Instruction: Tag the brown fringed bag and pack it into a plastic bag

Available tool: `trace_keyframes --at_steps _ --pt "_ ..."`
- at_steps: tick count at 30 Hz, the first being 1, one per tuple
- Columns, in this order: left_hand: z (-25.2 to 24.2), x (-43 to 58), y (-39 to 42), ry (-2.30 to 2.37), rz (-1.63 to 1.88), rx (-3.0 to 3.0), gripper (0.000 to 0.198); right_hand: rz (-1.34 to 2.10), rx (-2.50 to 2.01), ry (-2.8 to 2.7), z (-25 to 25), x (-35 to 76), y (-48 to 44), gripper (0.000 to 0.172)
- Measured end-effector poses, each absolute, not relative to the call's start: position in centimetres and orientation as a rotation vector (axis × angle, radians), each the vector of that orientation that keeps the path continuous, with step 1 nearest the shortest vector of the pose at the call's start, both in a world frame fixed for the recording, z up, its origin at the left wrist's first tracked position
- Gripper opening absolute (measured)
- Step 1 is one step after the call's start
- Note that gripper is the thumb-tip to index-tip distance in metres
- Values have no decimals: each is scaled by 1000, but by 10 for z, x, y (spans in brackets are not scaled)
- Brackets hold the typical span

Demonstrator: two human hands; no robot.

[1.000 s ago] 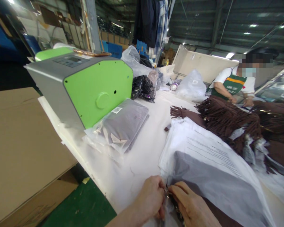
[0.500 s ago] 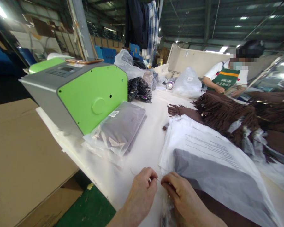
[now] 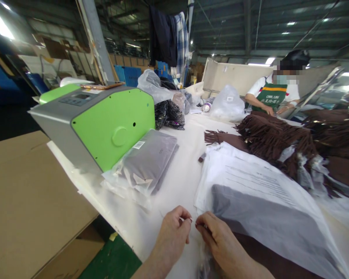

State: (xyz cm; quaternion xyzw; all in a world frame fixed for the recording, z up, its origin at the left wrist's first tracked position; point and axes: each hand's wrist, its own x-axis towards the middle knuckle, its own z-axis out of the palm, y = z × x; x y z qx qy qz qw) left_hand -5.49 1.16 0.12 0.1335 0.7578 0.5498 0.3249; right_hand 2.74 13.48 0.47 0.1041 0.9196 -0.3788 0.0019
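Observation:
My left hand (image 3: 174, 234) is closed in a pinch above the pale tabletop (image 3: 182, 166), thumb against forefinger. My right hand (image 3: 221, 240) pinches close beside it, the two sets of fingertips slightly apart. Whatever lies between the fingers is too small to name. Under and beside my right hand runs a strip of clear plastic (image 3: 204, 263). To its right lies a stack of white translucent plastic bags (image 3: 247, 174) with printed lines. A dark brown cloth (image 3: 258, 250) shows below the stack's near edge.
A green and grey machine (image 3: 113, 128) stands at left, with a phone-like slab on top. Against it lies a bagged grey folded item (image 3: 151, 159). Brown fringed scarves (image 3: 273, 131) are heaped at right. A co-worker in a green apron (image 3: 272, 95) stands across the table. Cardboard (image 3: 31, 201) adjoins the left edge.
The view has shifted slightly. Both hands keep their pinch, with the left fingers a little more spread. The co-worker's hands have moved closer together.

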Motion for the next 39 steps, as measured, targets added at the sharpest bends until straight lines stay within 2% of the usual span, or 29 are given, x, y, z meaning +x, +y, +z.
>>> trace_keyframes --at_steps 10,13,15,18,29,34,39 --pt "-11 -54 17 1905 1493 262 8 -1247 351 2907 1 29 139 16" --pt "-15 -50 19 1780 1538 231 20 -1268 341 2912 1 28 139 16" --pt "-17 -47 21 1754 1544 268 21 -1280 348 2910 1 28 139 16" --pt "-20 -44 24 1853 1502 344 11 -1292 379 2909 0 28 138 17" --pt "-19 -39 26 2129 1333 449 11 -1174 468 2943 -4 31 138 16" --pt "-22 -41 24 1993 1373 374 10 -1213 476 2941 -4 31 139 15" --pt "-23 -42 29 1784 1485 164 21 -1271 409 2924 -3 31 139 18"
